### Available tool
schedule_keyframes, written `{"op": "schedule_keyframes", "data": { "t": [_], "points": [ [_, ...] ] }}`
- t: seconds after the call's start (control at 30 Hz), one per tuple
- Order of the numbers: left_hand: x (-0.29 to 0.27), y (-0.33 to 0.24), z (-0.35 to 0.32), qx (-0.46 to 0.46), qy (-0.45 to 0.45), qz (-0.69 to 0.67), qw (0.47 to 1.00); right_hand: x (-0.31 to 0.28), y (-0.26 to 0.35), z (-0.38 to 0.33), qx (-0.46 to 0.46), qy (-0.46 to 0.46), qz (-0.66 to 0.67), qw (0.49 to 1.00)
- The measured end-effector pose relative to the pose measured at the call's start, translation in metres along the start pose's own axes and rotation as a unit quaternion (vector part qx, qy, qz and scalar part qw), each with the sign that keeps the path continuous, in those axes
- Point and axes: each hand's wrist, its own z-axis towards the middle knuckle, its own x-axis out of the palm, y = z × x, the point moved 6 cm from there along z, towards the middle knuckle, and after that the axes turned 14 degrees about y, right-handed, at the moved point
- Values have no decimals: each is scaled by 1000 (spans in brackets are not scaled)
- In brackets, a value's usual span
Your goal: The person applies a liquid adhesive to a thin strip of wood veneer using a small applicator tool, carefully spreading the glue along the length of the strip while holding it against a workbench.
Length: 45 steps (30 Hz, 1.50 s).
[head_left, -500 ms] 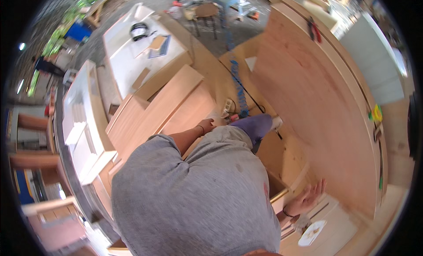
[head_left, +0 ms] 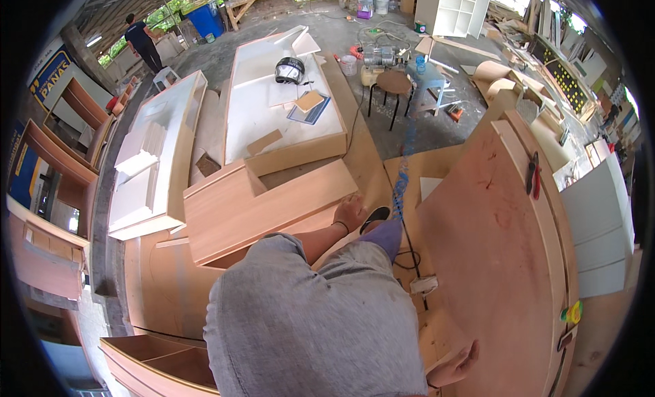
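My left hand point(head_left: 351, 213), a dark band at its wrist, is at the right end of a long light-brown wooden box section point(head_left: 286, 209). Its fingers bend away from me and are partly hidden, so whether they grip the wood is unclear. Low at the right, my right hand point(head_left: 456, 367) hangs beside a large upright wooden panel point(head_left: 491, 260), its fingers loosely extended and nothing in them. Red-handled pliers point(head_left: 533, 175) lie on the panel's top edge. A yellow-green object point(head_left: 572, 312) sits further along that edge.
White-topped cabinet carcasses point(head_left: 283, 110) lie at the left, one bearing a helmet point(head_left: 290, 71). A blue coiled hose point(head_left: 401, 182) and a dark cable cross the floor by my foot. Beyond stand a stool point(head_left: 394, 83) and a compressor point(head_left: 385, 55). A person point(head_left: 142, 42) stands far left.
The view has lifted, showing more of the workshop. My left hand has moved forward to the wooden box section's end. My right hand now appears lower in the picture, still beside the panel.
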Motion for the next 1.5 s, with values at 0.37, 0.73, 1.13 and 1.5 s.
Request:
{"op": "schedule_keyframes", "data": {
  "t": [0.37, 0.73, 1.13, 1.5],
  "points": [
    [54, 136, 78, -280, 237, 94, 926, 294, 193, 247, -242, 395, 93, 881],
    [109, 155, 37, -259, 266, 397, 839, 576, 215, 444, -35, 559, 99, 823],
    [132, 153, 83, -484, 246, 351, 763, 723, 27, 515, 13, 724, -326, 608],
    [84, 207, 274, -479, 285, 42, 829, 801, -160, 685, 42, 724, -388, 569]
  ]
}}
